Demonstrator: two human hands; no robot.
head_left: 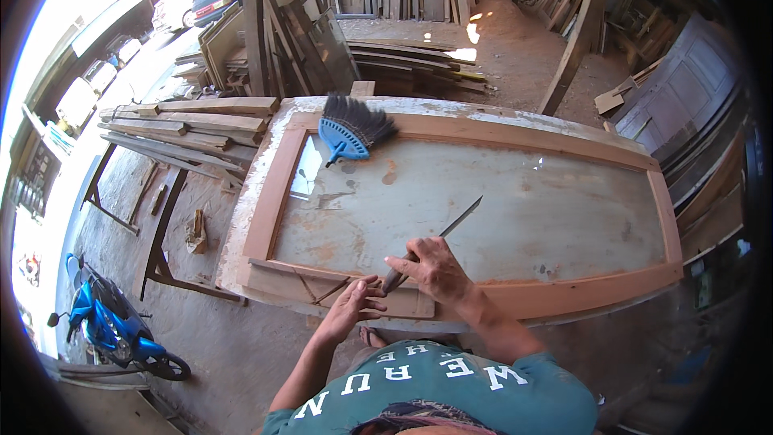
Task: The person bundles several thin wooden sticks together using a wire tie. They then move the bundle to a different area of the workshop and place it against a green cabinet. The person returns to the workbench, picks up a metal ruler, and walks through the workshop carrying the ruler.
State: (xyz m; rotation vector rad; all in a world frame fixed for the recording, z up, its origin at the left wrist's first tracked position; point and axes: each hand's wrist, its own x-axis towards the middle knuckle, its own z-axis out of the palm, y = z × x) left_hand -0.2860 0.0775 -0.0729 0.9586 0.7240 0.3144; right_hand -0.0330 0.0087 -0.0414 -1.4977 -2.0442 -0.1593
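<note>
My right hand (439, 268) is closed around the handle of a tool with a long, narrow, slanted-tip blade (463, 215). Whether it is a chisel or a knife I cannot tell. Its blade points away to the upper right, over the glass panel (483, 177) of a reddish wooden frame (564, 294). Close to the butt of the handle, my left hand (352, 306) is open with its fingers spread. Beneath it, a flat board (282, 280) lies along the frame's near edge, with thin wood strips (330, 292) on it.
A blue broom head (342, 138) with black bristles rests on the frame's far left corner. The frame lies on a worn white tabletop (241, 234). Timber lengths (193, 125) are stacked to the left, near a blue motorbike (117, 318). A post (576, 40) stands beyond the table.
</note>
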